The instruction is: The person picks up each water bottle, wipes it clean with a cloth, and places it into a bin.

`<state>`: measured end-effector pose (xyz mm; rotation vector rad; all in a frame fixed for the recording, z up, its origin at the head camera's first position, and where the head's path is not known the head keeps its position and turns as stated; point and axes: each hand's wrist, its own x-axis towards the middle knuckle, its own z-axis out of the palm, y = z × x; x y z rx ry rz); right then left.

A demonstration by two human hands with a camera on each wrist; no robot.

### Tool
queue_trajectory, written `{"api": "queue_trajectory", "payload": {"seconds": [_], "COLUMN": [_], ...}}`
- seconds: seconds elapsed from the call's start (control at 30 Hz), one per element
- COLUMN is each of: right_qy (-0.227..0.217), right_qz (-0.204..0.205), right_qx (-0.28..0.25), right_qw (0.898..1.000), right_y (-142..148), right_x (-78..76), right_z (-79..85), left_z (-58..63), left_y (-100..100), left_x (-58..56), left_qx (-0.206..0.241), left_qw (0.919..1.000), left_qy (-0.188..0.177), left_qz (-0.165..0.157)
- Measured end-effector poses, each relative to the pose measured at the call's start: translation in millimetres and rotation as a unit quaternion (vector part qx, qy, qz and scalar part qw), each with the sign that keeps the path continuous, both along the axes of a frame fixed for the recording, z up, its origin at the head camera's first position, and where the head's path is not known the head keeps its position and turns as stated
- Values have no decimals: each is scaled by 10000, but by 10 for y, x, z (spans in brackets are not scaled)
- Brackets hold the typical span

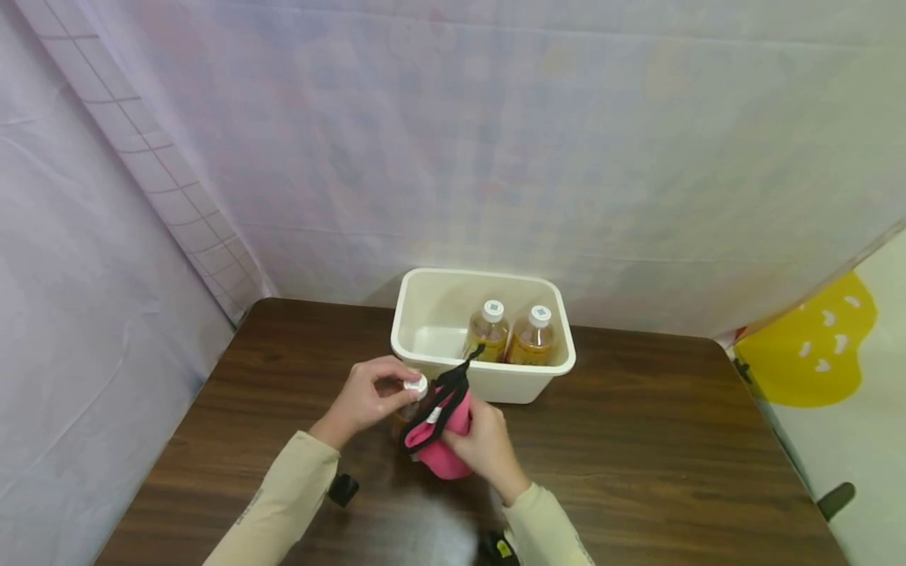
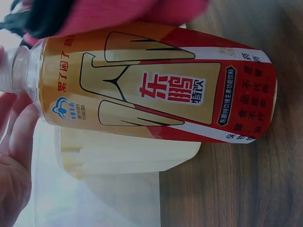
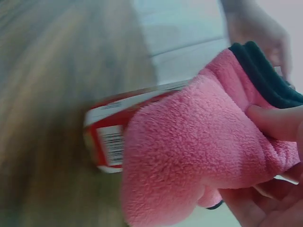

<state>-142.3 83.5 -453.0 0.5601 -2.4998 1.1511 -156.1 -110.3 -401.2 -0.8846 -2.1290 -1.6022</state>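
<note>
By its white cap, my left hand pinches a plastic drink bottle with a gold and red label. In the head view the cap shows, while most of the bottle is hidden behind the cloth. My right hand grips a fluffy pink cloth with a black edge and a black hanging loop. The cloth is bunched close beside the bottle, on its right. From the frames I cannot tell whether the bottle's base touches the table.
Just beyond my hands stands a cream plastic bin. Inside its right half are two similar bottles, one on the left and one on the right. A small black object lies near my left forearm on the brown table.
</note>
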Motion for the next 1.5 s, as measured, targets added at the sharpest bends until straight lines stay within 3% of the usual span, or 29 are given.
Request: {"api": "queue_trajectory", "payload": {"seconds": [0.23,0.5,0.67,1.07,1.3,1.5], "right_qy": [-112,-179,-335,-962,-955,-774], "right_qz": [116,91,-20,-248,-218,-197], "right_qx": [98,201,260,517,380,328], "right_qw": [9998,9996,9991,9937,9945,9963], "right_y": [-8,-46,-49,-26,-20,-4], "right_x": [-29,-20,14,11,-9,-5], "right_z": [250,289,158,-519,-579,-527], "left_z": [13,-6,-21,-44,-55,-53], "left_y": [7,3,-2,7,6,8], "left_x": [9,13,16,36,25,15], "left_qx": [15,70,98,289,327,337], "left_qw": [9998,9997,9997,9981,9983,9986], "left_qy": [-198,-236,-235,-539,-479,-365], "left_qz": [-34,-90,-67,-110,-109,-164]}}
